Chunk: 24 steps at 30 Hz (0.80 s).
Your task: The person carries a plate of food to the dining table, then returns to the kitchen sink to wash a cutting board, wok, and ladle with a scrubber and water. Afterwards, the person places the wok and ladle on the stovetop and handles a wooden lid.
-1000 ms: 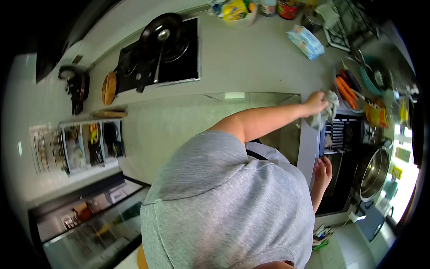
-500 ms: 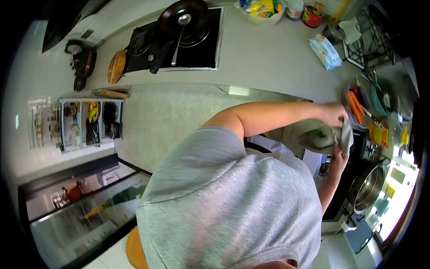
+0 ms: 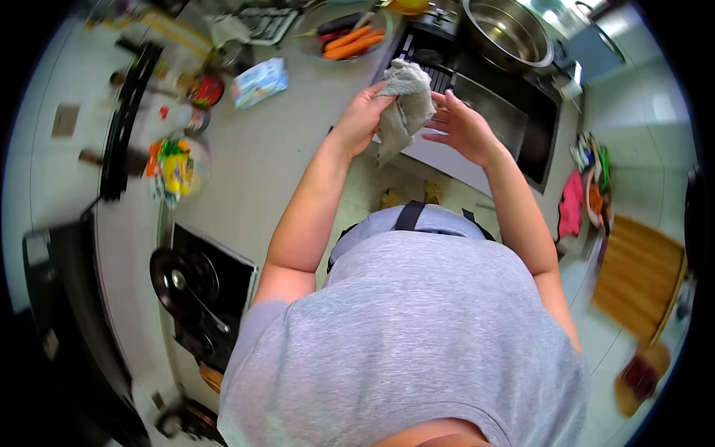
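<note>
A grey-beige cloth (image 3: pixel 406 104) hangs crumpled in front of the sink's near edge, gripped in my left hand (image 3: pixel 363 118). Just right of it is my right hand (image 3: pixel 463 128), fingers apart and pointing at the cloth; whether a fingertip touches it I cannot tell. Beyond both hands lies the dark sink (image 3: pixel 495 112) with a steel basin. Left of the sink, carrots (image 3: pixel 354 45) and a dark purple eggplant rest in a clear bowl.
A large steel pot (image 3: pixel 509 31) stands behind the sink. On the left counter are a blue-and-white packet (image 3: pixel 259 82), a bowl of bagged goods (image 3: pixel 179 170) and a stove with a dark wok (image 3: pixel 173 281). A wooden board (image 3: pixel 639 276) is at the right.
My view and body have turned toward the sink. Both hands were at the cloth before; now my left hand alone clearly holds it and my right hand has spread its fingers.
</note>
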{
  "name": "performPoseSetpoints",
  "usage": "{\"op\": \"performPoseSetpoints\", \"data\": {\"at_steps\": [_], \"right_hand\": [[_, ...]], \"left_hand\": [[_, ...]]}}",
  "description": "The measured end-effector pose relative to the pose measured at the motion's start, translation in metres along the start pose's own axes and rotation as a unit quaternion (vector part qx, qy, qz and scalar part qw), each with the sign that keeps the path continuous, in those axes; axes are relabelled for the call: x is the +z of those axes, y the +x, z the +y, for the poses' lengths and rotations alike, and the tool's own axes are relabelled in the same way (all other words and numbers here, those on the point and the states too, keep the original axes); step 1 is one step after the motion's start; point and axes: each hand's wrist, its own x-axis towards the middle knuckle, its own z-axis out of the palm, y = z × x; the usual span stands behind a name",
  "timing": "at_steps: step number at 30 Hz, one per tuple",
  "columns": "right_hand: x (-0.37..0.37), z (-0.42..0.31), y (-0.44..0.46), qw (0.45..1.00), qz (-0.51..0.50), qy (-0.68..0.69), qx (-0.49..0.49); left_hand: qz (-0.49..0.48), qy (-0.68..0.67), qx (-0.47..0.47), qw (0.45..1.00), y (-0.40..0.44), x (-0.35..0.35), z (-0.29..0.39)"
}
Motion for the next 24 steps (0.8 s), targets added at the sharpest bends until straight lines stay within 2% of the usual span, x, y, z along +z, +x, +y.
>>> {"op": "performPoseSetpoints", "data": {"at_steps": [2, 3, 4, 5, 6, 7, 8, 10, 11, 12, 13, 15, 17, 18, 20, 21, 22, 23, 24], "right_hand": [[0.010, 0.009, -0.015, 0.991, -0.012, 0.130, -0.032], [0.007, 0.013, -0.019, 0.980, -0.011, 0.191, -0.057], [0.011, 0.013, -0.024, 0.964, 0.070, 0.225, -0.120], [-0.005, 0.019, -0.025, 0.956, 0.079, 0.254, -0.125], [-0.022, 0.024, -0.027, 0.947, 0.086, 0.281, -0.128], [-0.027, 0.022, -0.036, 0.935, 0.112, 0.298, -0.159], [-0.037, 0.019, -0.049, 0.935, 0.074, 0.302, -0.168], [-0.047, 0.012, -0.076, 0.917, 0.074, 0.329, -0.215], [-0.052, 0.008, -0.088, 0.916, 0.067, 0.325, -0.225], [-0.056, 0.005, -0.097, 0.913, 0.074, 0.327, -0.233], [-0.060, 0.003, -0.104, 0.908, 0.071, 0.334, -0.243], [-0.065, 0.003, -0.113, 0.903, 0.077, 0.335, -0.256], [-0.071, 0.006, -0.118, 0.898, 0.059, 0.346, -0.263], [-0.073, 0.007, -0.122, 0.895, 0.037, 0.356, -0.268], [-0.080, 0.004, -0.129, 0.891, 0.067, 0.366, -0.260], [-0.089, 0.006, -0.135, 0.925, 0.138, 0.281, -0.215], [-0.102, 0.010, -0.142, 0.945, 0.205, 0.192, -0.165], [-0.120, 0.012, -0.148, 0.959, 0.247, 0.116, -0.078], [-0.135, 0.016, -0.152, 0.959, 0.247, 0.117, -0.078]], "left_hand": [[-0.059, 0.045, -0.035, 0.997, 0.006, 0.022, -0.008], [-0.121, 0.286, 0.042, 0.950, 0.006, 0.039, -0.010], [-0.177, 0.503, 0.126, 0.837, 0.006, 0.055, -0.015], [-0.207, 0.540, 0.185, 0.794, 0.006, 0.065, -0.026], [-0.201, 0.520, 0.266, 0.786, 0.004, 0.074, -0.041], [-0.215, 0.485, 0.260, 0.807, 0.006, 0.082, -0.040], [-0.228, 0.451, 0.256, 0.824, 0.009, 0.091, -0.037], [-0.113, 0.355, 0.169, 0.912, 0.016, 0.098, -0.031], [-0.028, 0.382, 0.235, 0.893, 0.027, 0.094, -0.037], [0.046, 0.483, 0.365, 0.794, 0.037, 0.092, -0.043], [0.083, 0.499, 0.416, 0.756, 0.048, 0.098, -0.045], [0.116, 0.510, 0.462, 0.716, 0.065, 0.103, -0.055], [-0.086, 0.452, 0.259, 0.849, 0.074, 0.102, -0.064], [-0.089, 0.452, 0.258, 0.849, 0.077, 0.103, -0.070], [-0.047, 0.382, 0.269, 0.883, 0.077, 0.116, -0.063], [-0.044, 0.386, 0.352, 0.852, 0.079, 0.120, -0.059], [-0.078, 0.384, 0.466, 0.793, 0.088, 0.123, -0.051], [-0.107, 0.388, 0.451, 0.797, 0.086, 0.132, -0.041], [-0.135, 0.392, 0.435, 0.799, 0.083, 0.139, -0.033]]}}
